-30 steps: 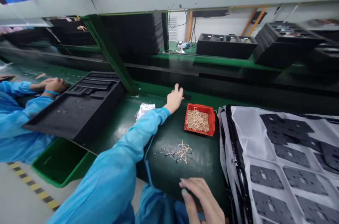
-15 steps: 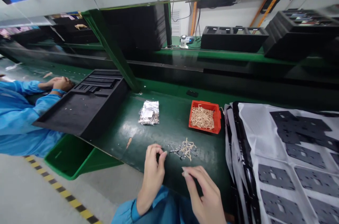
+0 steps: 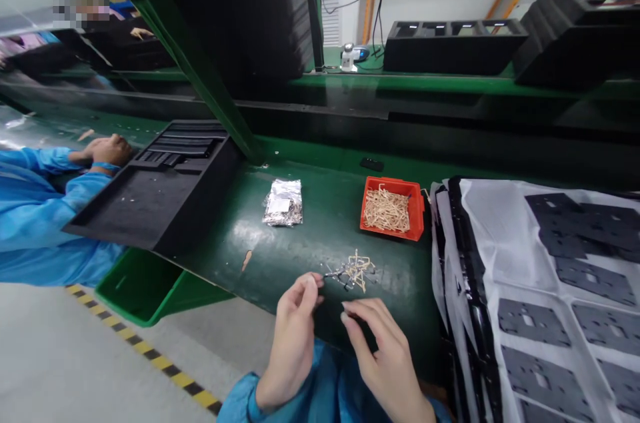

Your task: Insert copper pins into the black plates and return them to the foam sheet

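Note:
My left hand (image 3: 296, 333) is closed in a pinch at the left edge of a small loose pile of thin beige and dark bent pieces (image 3: 357, 270). What its fingertips hold, if anything, is too small to make out. Just below the pile, my right hand (image 3: 383, 350) has thumb and forefinger brought together, and their contents cannot be made out either. Behind the pile stands a red bin (image 3: 417, 215) filled with similar beige bent pieces. A silvery plastic bag (image 3: 283, 202) of small metallic parts lies to the left of it.
On the right, white-lined trays hold flat black plates (image 3: 535, 322). A black foam tray (image 3: 145, 210) sits at the left, above a green bin (image 3: 135, 290). A co-worker's blue sleeve (image 3: 35, 200) is beyond. A green post (image 3: 200, 76) rises from the bench.
My left hand has moved slightly up and right, its fingers closing into a tighter pinch beside the pile. My right thumb and forefinger stay together. The camera view has shifted a little.

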Available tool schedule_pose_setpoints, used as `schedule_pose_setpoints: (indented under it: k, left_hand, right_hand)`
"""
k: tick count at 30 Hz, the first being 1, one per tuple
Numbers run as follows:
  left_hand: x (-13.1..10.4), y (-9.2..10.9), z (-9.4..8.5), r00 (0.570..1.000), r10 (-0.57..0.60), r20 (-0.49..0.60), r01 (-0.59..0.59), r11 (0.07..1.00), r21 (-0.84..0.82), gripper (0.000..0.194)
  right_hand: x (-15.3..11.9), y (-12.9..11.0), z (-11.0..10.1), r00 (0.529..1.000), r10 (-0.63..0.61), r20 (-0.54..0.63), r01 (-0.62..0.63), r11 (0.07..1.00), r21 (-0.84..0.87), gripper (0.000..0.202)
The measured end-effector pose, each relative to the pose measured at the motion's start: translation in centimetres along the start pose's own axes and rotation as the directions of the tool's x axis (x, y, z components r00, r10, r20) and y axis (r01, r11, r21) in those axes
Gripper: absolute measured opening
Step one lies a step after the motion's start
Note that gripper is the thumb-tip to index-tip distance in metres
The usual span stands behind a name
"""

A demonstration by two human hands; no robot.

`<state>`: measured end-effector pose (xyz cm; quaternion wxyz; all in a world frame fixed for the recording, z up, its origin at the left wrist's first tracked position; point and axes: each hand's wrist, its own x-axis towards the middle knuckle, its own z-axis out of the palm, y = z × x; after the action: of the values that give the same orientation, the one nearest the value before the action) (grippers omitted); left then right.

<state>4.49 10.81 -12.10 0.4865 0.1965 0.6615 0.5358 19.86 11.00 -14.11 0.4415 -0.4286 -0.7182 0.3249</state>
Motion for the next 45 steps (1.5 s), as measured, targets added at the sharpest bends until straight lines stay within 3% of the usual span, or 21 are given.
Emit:
schedule_pose_setpoints:
  k: [2,5,9,12,16,20,22,24,27,33,35,38,40,42,43,44,45]
  left_hand:
    - [-0.7,1.0,1.0,0.984,-0.149,0.101,0.163,0.975,-0.152,0.054]
    - [-1.5,1.9,2.3,0.935,-0.283,0.215,0.336,0.900,-0.279,0.054]
    - [-1.6,2.0,3.0,0.895,-0.344,0.282,0.430,0.833,-0.348,0.050]
    - [-1.4,1.9,3.1,0.892,-0.341,0.298,0.434,0.832,-0.346,0.050]
    - [-1.3,1.4,3.3,0.930,-0.257,0.262,0.328,0.902,-0.281,0.048]
    - [-1.4,0.8,3.3,0.993,0.026,0.112,-0.009,0.988,-0.151,0.033]
    - [-1.3,0.8,2.8,0.978,0.188,0.090,-0.184,0.981,-0.053,0.023]
    - [-1.2,1.0,2.2,0.949,0.276,0.150,-0.285,0.958,0.041,0.012]
    - [-0.7,1.3,1.4,0.920,0.305,0.246,-0.340,0.933,0.115,0.006]
    - [0.7,0.9,0.5,0.889,0.330,0.316,-0.384,0.915,0.124,0.008]
    - [1.5,0.8,0.2,0.891,0.355,0.282,-0.391,0.917,0.080,0.009]
    - [3.6,1.8,-0.4,0.901,0.409,0.149,-0.404,0.913,-0.063,0.027]
    - [5.1,3.4,-0.7,0.895,0.437,0.088,-0.419,0.892,-0.169,0.038]
    - [6.2,5.3,-0.5,0.882,0.464,0.087,-0.434,0.869,-0.237,0.043]
    - [6.6,6.2,-0.1,0.862,0.495,0.106,-0.460,0.854,-0.244,0.048]
    - [6.8,6.9,0.5,0.829,0.542,0.136,-0.506,0.831,-0.230,0.057]
    - [6.9,7.4,1.3,0.781,0.601,0.171,-0.570,0.797,-0.197,0.072]
  right_hand:
    - [0.3,-0.5,0.0,1.000,-0.024,0.004,0.024,0.999,-0.033,0.019]
    - [0.5,-1.0,0.0,0.998,-0.055,-0.004,0.055,0.995,-0.078,0.020]
    - [0.6,-1.0,-0.3,0.997,-0.077,-0.024,0.074,0.992,-0.105,0.020]
    - [0.5,-0.9,-0.5,0.998,-0.070,-0.013,0.068,0.994,-0.090,0.022]
    - [0.7,-1.1,-0.7,0.999,-0.049,-0.001,0.049,0.999,-0.023,0.023]
    - [1.4,-1.7,-0.8,0.999,-0.024,-0.029,0.025,0.999,0.038,0.019]
    - [1.8,-1.9,-0.9,0.999,-0.015,-0.046,0.017,0.998,0.053,0.019]
    - [2.2,-2.0,-1.1,0.998,-0.010,-0.062,0.014,0.998,0.061,0.020]
    - [2.6,-2.0,-1.0,0.997,-0.006,-0.076,0.011,0.998,0.064,0.020]
    - [3.2,-1.9,0.1,0.996,-0.027,-0.086,0.030,0.999,0.039,0.022]
    - [3.2,-2.1,0.5,0.995,-0.047,-0.082,0.049,0.999,0.022,0.021]
    - [3.4,-2.3,0.1,0.987,-0.106,-0.119,0.103,0.994,-0.026,0.024]
    - [4.0,-1.8,-0.7,0.963,-0.137,-0.232,0.124,0.990,-0.071,0.030]
    - [5.3,-0.8,-1.8,0.909,-0.074,-0.411,0.053,0.997,-0.061,0.030]
    - [6.2,-0.1,-2.2,0.866,0.044,-0.498,-0.039,0.999,0.020,0.023]
    - [7.1,0.6,-2.6,0.847,0.138,-0.513,-0.116,0.990,0.076,0.018]
    - [7.9,1.2,-2.8,0.860,0.196,-0.471,-0.155,0.980,0.124,0.018]
